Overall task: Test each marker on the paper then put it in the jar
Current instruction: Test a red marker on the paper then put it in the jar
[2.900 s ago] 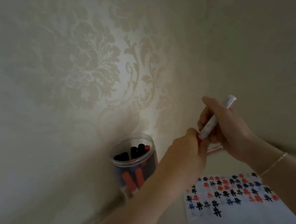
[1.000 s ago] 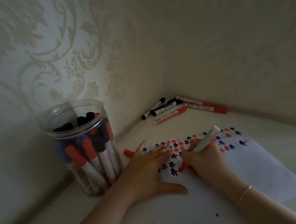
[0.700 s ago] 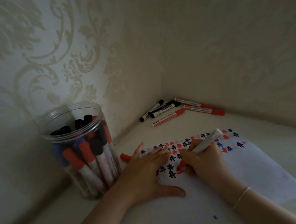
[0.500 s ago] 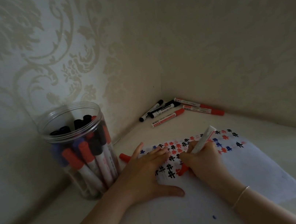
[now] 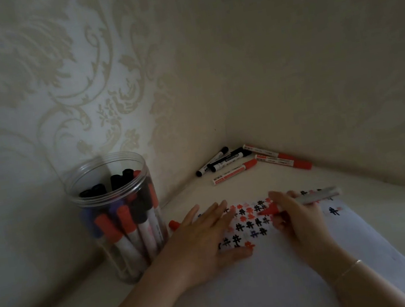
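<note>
A white sheet of paper [image 5: 305, 269] lies on the table, its far part covered with rows of red, black and blue hash marks. My left hand [image 5: 203, 240] presses flat on the sheet's left edge with fingers spread. My right hand [image 5: 297, 218] grips an uncapped red marker [image 5: 313, 197], which lies nearly level over the marks with its red tip pointing left. A red cap [image 5: 173, 224] lies on the table beside my left fingers. The clear plastic jar [image 5: 116, 218] at left holds several red, black and blue markers.
Several loose markers [image 5: 249, 160], black and red, lie in the far corner where two patterned walls meet. The jar stands close against the left wall. Bare tabletop [image 5: 400, 202] stretches to the right of the paper.
My right hand has lifted the marker tip off the paper and swung the marker from steep to nearly level, moving up the sheet. A new red mark sits near my left thumb.
</note>
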### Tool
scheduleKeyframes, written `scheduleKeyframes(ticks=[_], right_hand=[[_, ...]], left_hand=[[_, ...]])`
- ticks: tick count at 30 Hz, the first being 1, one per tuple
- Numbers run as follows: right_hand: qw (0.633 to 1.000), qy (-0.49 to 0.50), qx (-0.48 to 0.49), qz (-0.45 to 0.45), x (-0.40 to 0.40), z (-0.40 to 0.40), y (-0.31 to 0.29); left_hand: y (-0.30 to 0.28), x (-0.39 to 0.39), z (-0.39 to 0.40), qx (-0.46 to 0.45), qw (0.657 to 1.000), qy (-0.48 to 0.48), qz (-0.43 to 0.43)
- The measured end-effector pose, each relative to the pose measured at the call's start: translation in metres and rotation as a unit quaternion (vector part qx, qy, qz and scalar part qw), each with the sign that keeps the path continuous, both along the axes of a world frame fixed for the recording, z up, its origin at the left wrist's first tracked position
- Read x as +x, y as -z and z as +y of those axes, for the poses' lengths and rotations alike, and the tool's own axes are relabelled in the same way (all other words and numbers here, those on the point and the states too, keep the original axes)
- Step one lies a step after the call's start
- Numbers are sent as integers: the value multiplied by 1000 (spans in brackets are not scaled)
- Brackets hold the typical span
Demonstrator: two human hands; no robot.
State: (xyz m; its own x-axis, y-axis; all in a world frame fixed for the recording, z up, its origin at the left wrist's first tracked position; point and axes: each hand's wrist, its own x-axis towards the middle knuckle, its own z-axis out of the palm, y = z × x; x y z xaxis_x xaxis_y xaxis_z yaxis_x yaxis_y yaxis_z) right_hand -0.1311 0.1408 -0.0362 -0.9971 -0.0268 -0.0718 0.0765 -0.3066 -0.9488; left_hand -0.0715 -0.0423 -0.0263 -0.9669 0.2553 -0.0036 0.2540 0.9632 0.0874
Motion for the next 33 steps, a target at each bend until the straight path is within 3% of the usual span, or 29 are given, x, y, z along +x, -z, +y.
scheduleKeyframes(ticks=[3,8,11,14,18,24,33], right_hand=[[985,-22,-154,-75,-11,12,-1],[966,-55,-240,-81,-13,12,-6],[958,-87,-261,-77,-11,11,-9],[964,-102,-236,-72,-10,10,-9],[966,-101,-229,-58,-9,7,-9],[978,-118,-171,10,-3,6,-12],[986,-135,-94,37,-2,3,-6]], left_hand=[[-14,5,-2,-37,996,-65,48],[-12,6,5,-221,954,-201,-11],[-3,6,11,-243,945,-217,-24],[-6,5,15,-175,964,-191,63],[-13,4,22,4,972,-77,222],[-4,-2,15,251,948,-73,183],[0,-3,15,255,947,-46,189]])
